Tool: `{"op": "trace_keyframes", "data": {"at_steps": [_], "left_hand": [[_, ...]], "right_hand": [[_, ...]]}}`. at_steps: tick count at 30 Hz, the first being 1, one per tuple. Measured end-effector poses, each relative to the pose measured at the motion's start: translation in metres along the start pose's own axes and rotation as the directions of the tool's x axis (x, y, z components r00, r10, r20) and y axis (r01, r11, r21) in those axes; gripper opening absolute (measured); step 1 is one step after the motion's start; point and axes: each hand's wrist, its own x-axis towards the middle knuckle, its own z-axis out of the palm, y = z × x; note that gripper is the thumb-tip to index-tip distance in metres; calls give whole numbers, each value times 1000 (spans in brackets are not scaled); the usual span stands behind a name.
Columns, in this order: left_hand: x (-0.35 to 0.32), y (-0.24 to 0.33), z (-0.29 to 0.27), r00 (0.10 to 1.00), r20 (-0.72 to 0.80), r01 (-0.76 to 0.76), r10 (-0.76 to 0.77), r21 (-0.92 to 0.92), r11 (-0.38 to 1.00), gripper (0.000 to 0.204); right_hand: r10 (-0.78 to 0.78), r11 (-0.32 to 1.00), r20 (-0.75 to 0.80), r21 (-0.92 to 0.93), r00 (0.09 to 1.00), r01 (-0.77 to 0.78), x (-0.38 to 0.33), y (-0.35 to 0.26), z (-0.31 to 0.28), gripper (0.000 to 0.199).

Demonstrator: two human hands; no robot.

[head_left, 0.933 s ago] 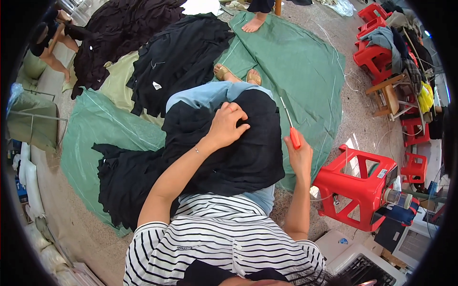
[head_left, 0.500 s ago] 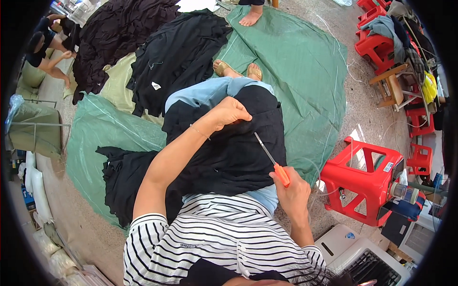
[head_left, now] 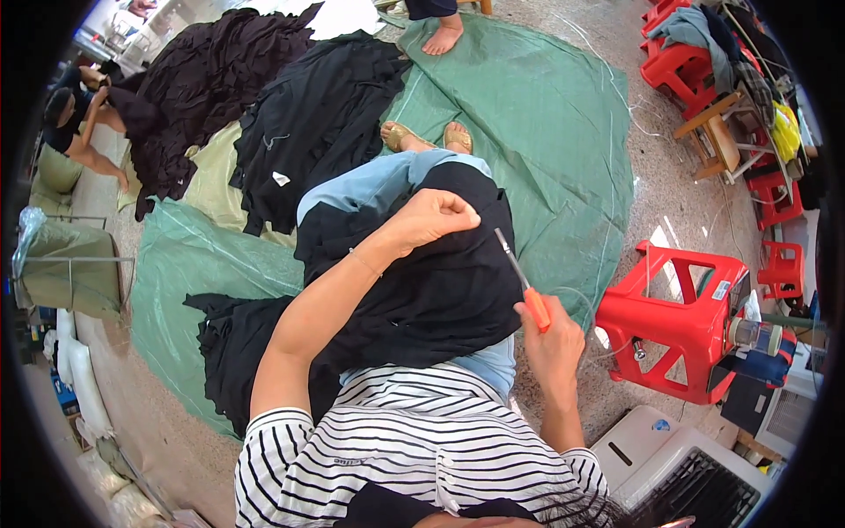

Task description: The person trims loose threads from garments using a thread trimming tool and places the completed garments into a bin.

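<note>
Black cloth (head_left: pixel 414 299) is spread across my lap over light blue jeans. My left hand (head_left: pixel 433 216) hovers above its far part, thumb and fingertips pinched together; whatever is between them is too small to make out. My right hand (head_left: pixel 553 339) is closed round an orange-handled tool (head_left: pixel 537 308) with a slim metal shaft. The shaft's tip points up and left, a short way from my left fingertips. A thin clear tube (head_left: pixel 576 292) curves beside that hand; where it joins is hidden. More black cloth (head_left: pixel 242 352) hangs at my left side.
Green sheeting (head_left: pixel 537 132) covers the floor under my feet. Ahead lie a black cloth heap (head_left: pixel 321 114) and a dark brown one (head_left: pixel 207 75). A red stool (head_left: pixel 673 317) stands at my right, near a white appliance (head_left: pixel 642 449). A seated person (head_left: pixel 84 119) handles dark cloth far left.
Both hands have shifted slightly to the right, the tool moving along with my right hand. The left fingers stay pinched. The person at far left has changed posture with the dark cloth.
</note>
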Motion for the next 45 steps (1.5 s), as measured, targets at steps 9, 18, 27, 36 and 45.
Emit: {"op": "trace_keyframes", "data": {"at_steps": [9, 18, 27, 36, 45], "left_hand": [[33, -23, 18, 984, -163, -31, 70, 231, 973, 17], [-7, -19, 85, 938, -28, -295, 346, 459, 838, 14], [-89, -87, 147, 756, 641, -577, 134, 554, 601, 27], [-138, -43, -8, 728, -110, -346, 677, 793, 501, 55], [-119, -93, -24, 825, 33, -379, 564, 772, 510, 45]], "right_hand": [[38, 999, 57, 20, 998, -39, 2, 8, -8, 33], [158, 983, -110, 111, 981, -146, 3, 19, -21, 29], [135, 990, 7, -35, 991, -135, 5, 9, -18, 25], [32, 976, 6, 218, 999, -33, 10, 6, 5, 25], [-40, 975, -14, 220, 999, 42, 8, 5, 8, 26]]}}
